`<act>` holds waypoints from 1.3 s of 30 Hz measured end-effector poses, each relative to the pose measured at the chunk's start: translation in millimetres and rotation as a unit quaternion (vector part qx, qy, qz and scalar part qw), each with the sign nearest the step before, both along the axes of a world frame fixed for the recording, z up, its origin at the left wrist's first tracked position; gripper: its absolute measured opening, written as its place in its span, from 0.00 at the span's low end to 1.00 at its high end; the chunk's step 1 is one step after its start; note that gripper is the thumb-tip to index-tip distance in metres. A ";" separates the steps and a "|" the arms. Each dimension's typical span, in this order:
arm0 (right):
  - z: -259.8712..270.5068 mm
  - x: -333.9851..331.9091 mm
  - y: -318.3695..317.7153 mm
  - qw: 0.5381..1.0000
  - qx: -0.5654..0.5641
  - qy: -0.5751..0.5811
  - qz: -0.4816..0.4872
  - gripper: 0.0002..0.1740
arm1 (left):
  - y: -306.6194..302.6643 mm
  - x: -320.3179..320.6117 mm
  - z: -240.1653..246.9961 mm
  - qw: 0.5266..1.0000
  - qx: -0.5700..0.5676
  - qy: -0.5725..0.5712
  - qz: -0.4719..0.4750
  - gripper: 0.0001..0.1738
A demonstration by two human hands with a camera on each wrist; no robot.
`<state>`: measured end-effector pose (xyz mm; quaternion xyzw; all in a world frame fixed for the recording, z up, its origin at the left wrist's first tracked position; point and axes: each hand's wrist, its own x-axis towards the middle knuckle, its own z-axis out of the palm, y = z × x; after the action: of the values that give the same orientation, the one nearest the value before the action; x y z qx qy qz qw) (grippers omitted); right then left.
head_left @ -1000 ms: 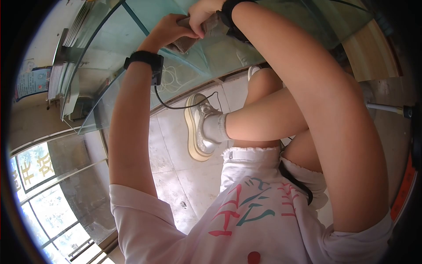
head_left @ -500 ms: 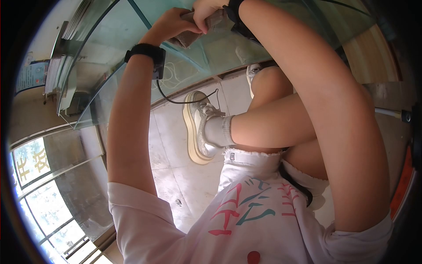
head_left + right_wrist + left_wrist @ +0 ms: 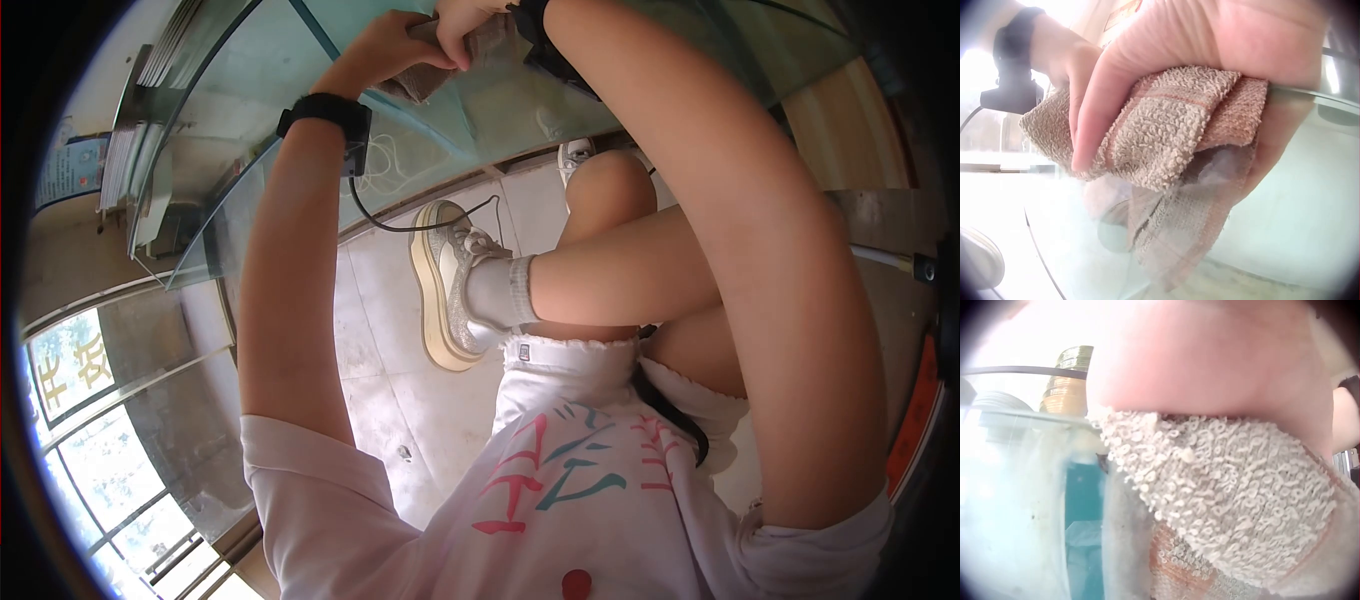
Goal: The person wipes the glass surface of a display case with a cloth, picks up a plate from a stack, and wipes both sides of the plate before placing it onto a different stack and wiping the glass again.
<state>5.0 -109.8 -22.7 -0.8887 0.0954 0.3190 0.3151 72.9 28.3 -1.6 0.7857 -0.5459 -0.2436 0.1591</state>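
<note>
A beige terry cloth (image 3: 425, 82) with faint pink stripes lies over the edge of a green-tinted glass tabletop (image 3: 260, 90). My left hand (image 3: 392, 50) grips its near end, and in the left wrist view the cloth (image 3: 1229, 494) fills the frame under my palm. My right hand (image 3: 1147, 94) holds the folded cloth (image 3: 1166, 144) with fingers curled over the top and thumb beneath the glass edge. In the head view my right hand (image 3: 462, 22) sits at the top edge, touching the left.
The curved glass table (image 3: 480, 110) spans the top of the head view, with stacked papers (image 3: 140, 150) at its far left. Below are my crossed legs, a platform sneaker (image 3: 450, 285) and a tiled floor (image 3: 400, 400). Windows (image 3: 90, 440) lie at lower left.
Both hands and the cloth have shifted slightly up and away along the glass edge. Both grips on the cloth stay the same.
</note>
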 end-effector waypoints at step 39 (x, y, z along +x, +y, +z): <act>6.0 8.7 34.2 0.972 -0.131 -0.193 0.014 0.29 | 22.4 30.5 -7.3 0.998 -0.046 -0.029 0.034 0.32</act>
<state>13.6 -75.6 -16.7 -0.9683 0.0613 0.1301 0.2043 103.4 50.8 -9.0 0.8025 -0.5339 -0.1896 0.1870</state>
